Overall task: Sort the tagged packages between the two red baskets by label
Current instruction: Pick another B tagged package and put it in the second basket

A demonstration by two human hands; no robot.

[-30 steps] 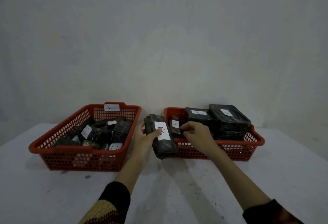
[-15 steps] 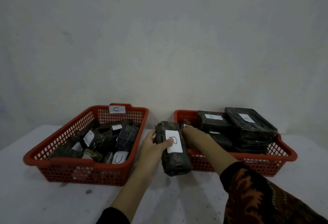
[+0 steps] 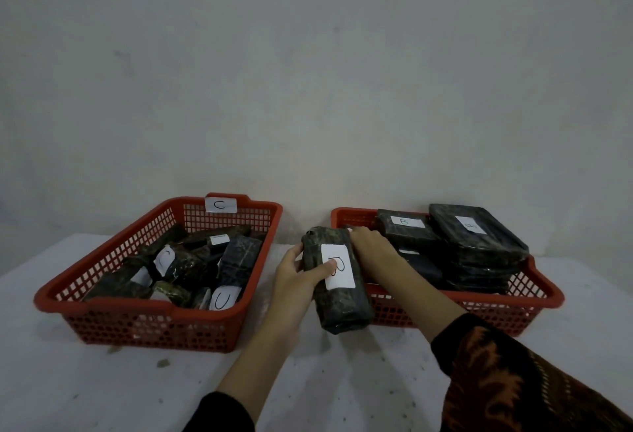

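Observation:
My left hand grips a long dark wrapped package with a white tag marked B, held tilted in the gap between the two baskets. The left red basket carries a C tag on its far rim and holds several dark packages tagged C. The right red basket holds stacked flat dark packages, one tagged B. My right hand reaches into this basket's near-left corner with curled fingers on a small dark package. The held package hides most of that small package and my fingertips.
Both baskets stand on a white table against a pale wall. Bare tabletop lies in front of the baskets and in the narrow gap between them.
The view has moved closer and shifted left. My left hand keeps the B package between the baskets, and my right hand has stayed in the right basket's left corner.

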